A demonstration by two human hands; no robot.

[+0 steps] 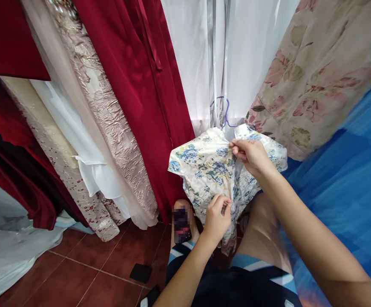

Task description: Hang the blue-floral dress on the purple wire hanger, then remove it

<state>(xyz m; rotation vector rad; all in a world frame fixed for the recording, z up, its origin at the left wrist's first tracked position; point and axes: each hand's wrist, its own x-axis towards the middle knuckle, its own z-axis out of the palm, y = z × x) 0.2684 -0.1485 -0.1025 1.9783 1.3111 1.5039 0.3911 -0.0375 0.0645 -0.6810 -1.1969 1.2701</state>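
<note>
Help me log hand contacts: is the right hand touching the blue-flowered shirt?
Touching. The head view shows the right hand with its thumb and fingertips pinched on the front edge of the blue-flowered shirt, no gap visible.

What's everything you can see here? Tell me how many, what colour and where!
Flowery garment: one, white with blue flowers, middle
Hanger: one, purple, at the garment's top
White drape: one or more, behind the hanger
Ribbons: at least two, silvery, before the drape
Hanging clothes: several, red, cream, white, pink, left
Flower-print cloth: one, beige and pink, upper right
Blue cloth: one, right
Phone: one, dark, blurred, seemingly on the left leg
Flat thing: one, black, on the floor
Floor tiles: many, reddish, lower left
Shorts: one pair, dark with blue and white, bottom
Legs: two, bare, around the garment
Left hand: one, at the garment's lower front
Right hand: one, at its upper front
</note>
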